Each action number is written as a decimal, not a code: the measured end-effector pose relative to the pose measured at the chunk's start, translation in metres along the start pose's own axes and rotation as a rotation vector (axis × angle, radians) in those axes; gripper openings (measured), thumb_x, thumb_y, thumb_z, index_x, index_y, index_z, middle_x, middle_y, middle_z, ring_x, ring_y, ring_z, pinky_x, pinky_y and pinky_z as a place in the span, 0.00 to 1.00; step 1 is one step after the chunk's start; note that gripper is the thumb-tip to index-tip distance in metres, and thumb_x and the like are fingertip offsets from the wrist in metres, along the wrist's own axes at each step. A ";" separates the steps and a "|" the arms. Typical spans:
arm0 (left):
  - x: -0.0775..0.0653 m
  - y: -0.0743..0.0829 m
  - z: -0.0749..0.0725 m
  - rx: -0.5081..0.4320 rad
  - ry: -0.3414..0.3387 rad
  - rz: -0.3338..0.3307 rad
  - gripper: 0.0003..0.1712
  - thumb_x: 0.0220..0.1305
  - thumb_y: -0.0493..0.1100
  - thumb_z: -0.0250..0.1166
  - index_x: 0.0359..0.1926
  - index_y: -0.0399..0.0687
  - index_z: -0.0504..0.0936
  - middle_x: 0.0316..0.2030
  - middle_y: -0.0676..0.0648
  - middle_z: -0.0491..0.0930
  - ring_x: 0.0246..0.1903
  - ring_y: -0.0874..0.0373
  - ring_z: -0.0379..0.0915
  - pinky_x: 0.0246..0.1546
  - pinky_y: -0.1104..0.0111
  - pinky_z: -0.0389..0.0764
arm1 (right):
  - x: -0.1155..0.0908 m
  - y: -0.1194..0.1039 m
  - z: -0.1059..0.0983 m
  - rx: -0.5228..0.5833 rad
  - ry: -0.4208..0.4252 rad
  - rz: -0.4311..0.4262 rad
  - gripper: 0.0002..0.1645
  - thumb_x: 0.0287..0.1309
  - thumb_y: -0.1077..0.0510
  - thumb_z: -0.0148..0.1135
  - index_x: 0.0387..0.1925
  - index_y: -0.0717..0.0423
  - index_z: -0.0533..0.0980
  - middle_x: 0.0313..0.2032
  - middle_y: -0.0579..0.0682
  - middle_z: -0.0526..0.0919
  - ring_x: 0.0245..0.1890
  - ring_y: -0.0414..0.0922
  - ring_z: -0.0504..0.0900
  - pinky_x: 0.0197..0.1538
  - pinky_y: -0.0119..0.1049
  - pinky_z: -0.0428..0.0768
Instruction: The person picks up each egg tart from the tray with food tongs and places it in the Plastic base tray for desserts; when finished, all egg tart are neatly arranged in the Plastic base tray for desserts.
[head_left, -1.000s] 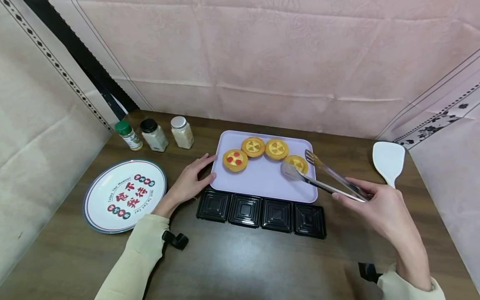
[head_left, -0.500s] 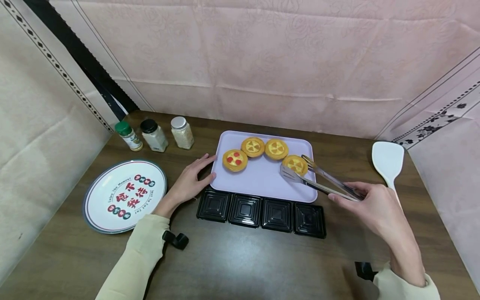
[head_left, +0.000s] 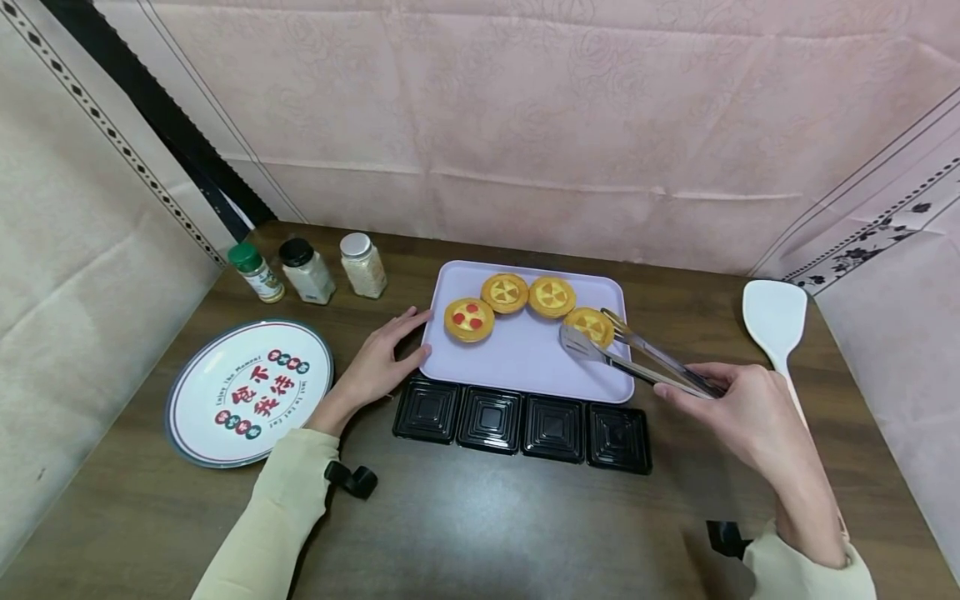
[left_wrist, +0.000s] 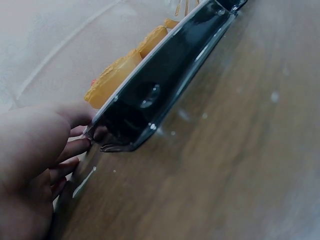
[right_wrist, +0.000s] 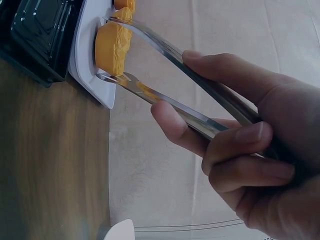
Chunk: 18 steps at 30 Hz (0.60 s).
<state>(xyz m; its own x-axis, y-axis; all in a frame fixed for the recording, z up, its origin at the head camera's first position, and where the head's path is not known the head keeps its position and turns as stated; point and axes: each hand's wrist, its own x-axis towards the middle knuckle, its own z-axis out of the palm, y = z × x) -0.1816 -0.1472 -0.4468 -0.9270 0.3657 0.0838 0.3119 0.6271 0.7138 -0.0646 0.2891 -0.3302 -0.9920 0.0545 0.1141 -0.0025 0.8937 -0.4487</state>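
My right hand [head_left: 750,412] grips metal tongs [head_left: 663,371], whose two ends stand on either side of the rightmost egg tart [head_left: 590,326]. In the right wrist view that tart [right_wrist: 111,50] sits between the tong tips on the tray. Straight fingers of my left hand [head_left: 378,362] touch the left edge of the lavender tray [head_left: 517,367]. Two more tarts with a cross pattern, a middle tart [head_left: 505,292] and its neighbour [head_left: 552,297], lie along the back of the tray. A tart with red dots [head_left: 469,320] lies at the tray's left.
Against the tray's front edge lies a black mould with several square cups [head_left: 491,419]. A white printed plate [head_left: 251,392] is at left. Behind it stand jars with a green lid [head_left: 257,272], a black lid [head_left: 307,271] and a silver lid [head_left: 363,265]. A white spatula [head_left: 776,321] lies at right.
My right hand has shifted slightly left with the tongs, and their ends have come closer around the rightmost tart. The left hand has kept its place at the tray.
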 end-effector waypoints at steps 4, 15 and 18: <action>-0.001 0.000 0.000 0.002 0.002 -0.007 0.33 0.70 0.52 0.60 0.73 0.58 0.64 0.73 0.43 0.55 0.72 0.44 0.48 0.66 0.40 0.50 | 0.000 -0.001 0.001 0.005 0.021 -0.010 0.34 0.49 0.36 0.73 0.42 0.63 0.84 0.17 0.44 0.78 0.17 0.40 0.68 0.16 0.34 0.64; 0.000 -0.001 0.000 0.004 0.000 -0.007 0.33 0.71 0.53 0.60 0.73 0.58 0.64 0.74 0.43 0.55 0.72 0.42 0.47 0.67 0.40 0.50 | -0.004 -0.003 -0.004 0.054 0.103 -0.023 0.28 0.47 0.39 0.75 0.39 0.58 0.87 0.27 0.49 0.87 0.22 0.42 0.76 0.21 0.31 0.69; 0.000 -0.001 0.000 0.003 0.001 -0.005 0.33 0.71 0.53 0.60 0.73 0.58 0.64 0.74 0.43 0.55 0.72 0.42 0.47 0.67 0.40 0.50 | -0.006 -0.004 -0.007 0.064 0.117 -0.023 0.26 0.47 0.38 0.75 0.39 0.54 0.87 0.29 0.48 0.88 0.25 0.41 0.78 0.24 0.28 0.70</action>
<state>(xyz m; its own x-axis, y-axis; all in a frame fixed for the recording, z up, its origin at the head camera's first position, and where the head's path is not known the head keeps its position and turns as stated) -0.1817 -0.1475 -0.4475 -0.9288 0.3616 0.0808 0.3077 0.6314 0.7118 -0.0582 0.2885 -0.3229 -0.9700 0.0888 0.2261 -0.0374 0.8651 -0.5002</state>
